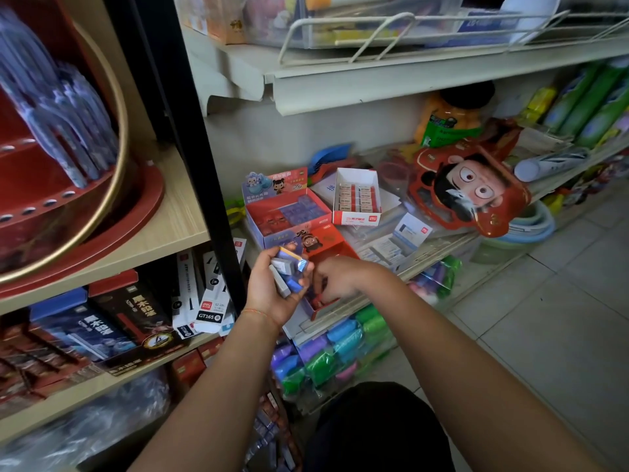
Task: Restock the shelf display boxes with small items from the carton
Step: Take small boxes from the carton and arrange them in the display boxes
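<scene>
Nearest the camera, a dark-clothed knee [377,427] and two bare forearms reach fwd toward a store shelf. The left hand [269,284], w/ a thin thread bracelet at the wrist, is cupped palm-up and grasps a clutch of small wrapped items [289,272], blue and grey, at least four visible, exact count unclear. Just beside it the right hand [335,284] dips fingers-down into the near red display box [335,248]; its fingertips are curled and hidden behind the knuckles, so whether they pinch anything can't be told. That box sits at the front edge of the wire shelf [439,248], touching a second, larger red-and-blue display box [286,209] behind it, partly filled w/ rows of small blocks. Farther back stands a white box [357,195] holding two columns of erasers. To its right a red cartoon-face pack [466,189] leans over stacked basins [531,223]. Below the shelf, bagged rolls in green, blue and purple [326,356] are piled. Left of the black upright [190,131], a wooden unit carries a red round pen stand [68,185] above, dark boxed sets [112,321] beneath.
</scene>
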`<state>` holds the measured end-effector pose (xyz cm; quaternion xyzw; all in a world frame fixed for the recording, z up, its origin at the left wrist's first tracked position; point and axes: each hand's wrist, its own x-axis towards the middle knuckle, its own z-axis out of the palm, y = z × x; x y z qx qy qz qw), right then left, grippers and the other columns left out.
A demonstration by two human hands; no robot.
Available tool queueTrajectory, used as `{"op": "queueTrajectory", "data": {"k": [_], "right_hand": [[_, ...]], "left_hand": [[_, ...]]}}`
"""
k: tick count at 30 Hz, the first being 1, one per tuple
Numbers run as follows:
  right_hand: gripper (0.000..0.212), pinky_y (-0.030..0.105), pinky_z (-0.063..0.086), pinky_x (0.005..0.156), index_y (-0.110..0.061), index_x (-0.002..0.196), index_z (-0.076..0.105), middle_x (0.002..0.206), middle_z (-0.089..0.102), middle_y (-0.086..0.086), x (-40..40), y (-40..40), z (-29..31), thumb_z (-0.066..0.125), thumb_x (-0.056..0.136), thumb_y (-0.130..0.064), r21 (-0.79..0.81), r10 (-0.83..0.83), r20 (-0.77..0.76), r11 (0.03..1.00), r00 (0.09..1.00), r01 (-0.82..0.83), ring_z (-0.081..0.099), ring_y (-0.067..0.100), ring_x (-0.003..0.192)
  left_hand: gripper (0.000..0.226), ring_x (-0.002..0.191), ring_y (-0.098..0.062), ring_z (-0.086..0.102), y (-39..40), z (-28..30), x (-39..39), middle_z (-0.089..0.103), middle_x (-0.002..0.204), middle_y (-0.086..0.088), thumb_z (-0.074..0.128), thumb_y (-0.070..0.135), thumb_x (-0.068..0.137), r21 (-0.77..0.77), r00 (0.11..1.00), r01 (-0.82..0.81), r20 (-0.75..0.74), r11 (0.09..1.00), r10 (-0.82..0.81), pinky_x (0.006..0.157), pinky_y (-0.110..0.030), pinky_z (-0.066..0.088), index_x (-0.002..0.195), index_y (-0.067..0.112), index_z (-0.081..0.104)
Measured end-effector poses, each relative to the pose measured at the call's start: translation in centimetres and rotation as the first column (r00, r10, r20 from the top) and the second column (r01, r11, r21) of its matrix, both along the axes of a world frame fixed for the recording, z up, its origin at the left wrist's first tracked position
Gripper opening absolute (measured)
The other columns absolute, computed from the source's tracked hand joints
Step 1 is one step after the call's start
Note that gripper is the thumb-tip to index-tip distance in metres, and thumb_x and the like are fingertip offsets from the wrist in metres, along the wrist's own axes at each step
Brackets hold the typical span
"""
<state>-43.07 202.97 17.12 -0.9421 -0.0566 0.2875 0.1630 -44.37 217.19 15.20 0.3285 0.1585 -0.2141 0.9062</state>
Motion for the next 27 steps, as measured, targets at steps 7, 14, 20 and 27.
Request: {"op": "queueTrajectory", "data": {"k": [7, 14, 20, 27], "right_hand": [[0.030, 0.028, 0.047, 0.063, -0.011, 0.102, 0.057, 0.086, 0.067, 0.002, 4.7, -1.0, 3.5, 0.075, 0.078, -0.002, 0.593, -0.573, 0.330, 0.744, 0.750, 0.308, 0.061, 0.014, 0.069], [0.024, 0.020, 0.046, 0.065, -0.004, 0.112, 0.068, 0.111, 0.068, 0.011, 11.1, 2.8, 3.2, 0.065, 0.089, 0.000, 0.622, -0.510, 0.307, 0.747, 0.804, 0.236, 0.059, 0.014, 0.079], [0.023, 0.022, 0.051, 0.070, -0.017, 0.097, 0.074, 0.096, 0.070, -0.003, 12.8, 4.7, 1.2, 0.058, 0.093, -0.002, 0.295, -0.278, 0.328, 0.938, 0.903, 0.182, 0.065, 0.015, 0.086], [0.028, 0.023, 0.051, 0.072, -0.015, 0.098, 0.074, 0.092, 0.066, -0.001, 12.3, 4.9, 1.6, 0.053, 0.091, 0.002, 0.219, -0.191, 0.384, 0.969, 0.903, 0.112, 0.061, 0.015, 0.083]], "left_hand": [[0.025, 0.065, -0.024, 0.060, -0.4, 1.3, 1.1, 0.062, 0.075, -0.010, 0.045, 0.030, 0.097, -0.073, 0.998, -0.026, -0.055, 0.997, 0.022, 0.046, -0.018, 0.042, 0.088, 0.013, 0.061], [0.028, 0.067, -0.026, 0.067, -0.3, 1.4, 3.2, 0.066, 0.082, -0.014, 0.047, 0.028, 0.094, -0.066, 0.985, -0.001, -0.171, 0.998, -0.010, 0.046, -0.014, 0.045, 0.080, 0.008, 0.060], [0.023, 0.062, -0.023, 0.066, 0.2, 0.6, 4.2, 0.065, 0.083, -0.011, 0.049, 0.025, 0.091, -0.067, 0.983, 0.076, -0.161, 0.995, -0.086, 0.047, -0.014, 0.044, 0.081, 0.010, 0.062], [0.020, 0.063, -0.024, 0.067, 0.6, 0.3, 3.9, 0.066, 0.089, -0.010, 0.051, 0.031, 0.092, -0.098, 0.984, 0.105, -0.132, 0.990, -0.117, 0.048, -0.016, 0.044, 0.088, 0.015, 0.062]]}}
